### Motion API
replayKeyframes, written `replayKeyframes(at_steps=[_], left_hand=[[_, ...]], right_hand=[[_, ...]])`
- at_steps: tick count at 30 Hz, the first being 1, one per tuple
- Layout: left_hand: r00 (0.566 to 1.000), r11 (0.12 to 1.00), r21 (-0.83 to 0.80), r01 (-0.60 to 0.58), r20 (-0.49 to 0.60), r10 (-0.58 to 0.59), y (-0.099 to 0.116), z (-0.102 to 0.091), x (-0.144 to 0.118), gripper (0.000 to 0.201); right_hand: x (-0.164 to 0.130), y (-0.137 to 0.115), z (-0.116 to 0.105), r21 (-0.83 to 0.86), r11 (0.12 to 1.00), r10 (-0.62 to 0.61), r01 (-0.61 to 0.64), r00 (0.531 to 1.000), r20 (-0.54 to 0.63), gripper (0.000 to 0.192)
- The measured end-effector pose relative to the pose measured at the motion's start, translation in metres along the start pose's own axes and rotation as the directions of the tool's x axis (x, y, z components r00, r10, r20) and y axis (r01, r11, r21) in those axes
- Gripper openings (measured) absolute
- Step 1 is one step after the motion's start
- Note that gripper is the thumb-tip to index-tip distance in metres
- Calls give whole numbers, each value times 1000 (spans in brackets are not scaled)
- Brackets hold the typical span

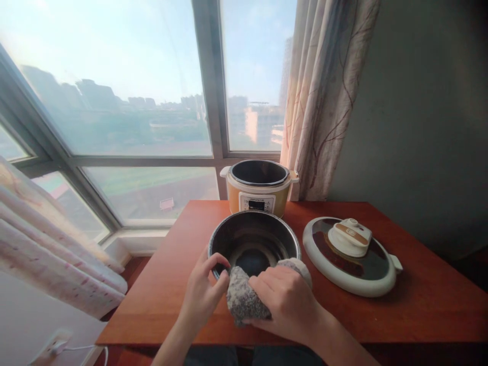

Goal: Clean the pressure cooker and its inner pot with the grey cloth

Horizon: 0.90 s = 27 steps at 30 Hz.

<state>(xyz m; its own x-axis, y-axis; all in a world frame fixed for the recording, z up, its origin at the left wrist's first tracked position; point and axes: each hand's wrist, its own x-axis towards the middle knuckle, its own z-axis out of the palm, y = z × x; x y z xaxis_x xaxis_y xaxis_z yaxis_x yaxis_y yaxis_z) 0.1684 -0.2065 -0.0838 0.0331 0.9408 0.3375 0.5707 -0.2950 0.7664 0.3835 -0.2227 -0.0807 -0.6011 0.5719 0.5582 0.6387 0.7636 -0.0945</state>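
The dark inner pot [254,244] stands on the red-brown wooden table [419,300], near its front edge. I see my left hand [202,292] pinching the pot's near rim, and my right hand [287,302] clasping a grey cloth [242,300] against that rim. Behind it: yellow cooker base [259,189], its well showing nothing inside; right: lid [351,256]. Window [125,101] and curtain [324,96] beyond.
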Motion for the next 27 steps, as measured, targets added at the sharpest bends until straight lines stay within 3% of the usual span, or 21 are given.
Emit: replayKeyframes(at_steps=[4, 8, 14, 17, 20, 27], left_hand=[[977, 996, -26, -88, 191, 91, -11, -20, 28, 13], [925, 986, -102, -131, 345, 159, -23, -35, 60, 17], [869, 970, -231, 70, 492, 55, -44, -43, 90, 19], [883, 962, -251, 106, 469, 25, -51, -43, 92, 20], [921, 965, -243, 97, 389, 5, -45, -44, 85, 24], [984, 967, -208, 146, 134, -119, -19, -30, 32, 44]], right_hand=[[-3, 6, -2, 15, 1000, -22, 22, 999, 26, 50], [-4, 21, -8, 64, 995, -83, 78, 994, 78, 53], [0, 57, -19, 163, 968, -216, 193, 966, 142, 50], [-2, 70, -18, 170, 958, -253, 231, 959, 126, 51], [-4, 70, -15, 145, 968, -225, 207, 967, 123, 48], [-7, 47, -15, 84, 993, -88, 78, 989, 121, 44]])
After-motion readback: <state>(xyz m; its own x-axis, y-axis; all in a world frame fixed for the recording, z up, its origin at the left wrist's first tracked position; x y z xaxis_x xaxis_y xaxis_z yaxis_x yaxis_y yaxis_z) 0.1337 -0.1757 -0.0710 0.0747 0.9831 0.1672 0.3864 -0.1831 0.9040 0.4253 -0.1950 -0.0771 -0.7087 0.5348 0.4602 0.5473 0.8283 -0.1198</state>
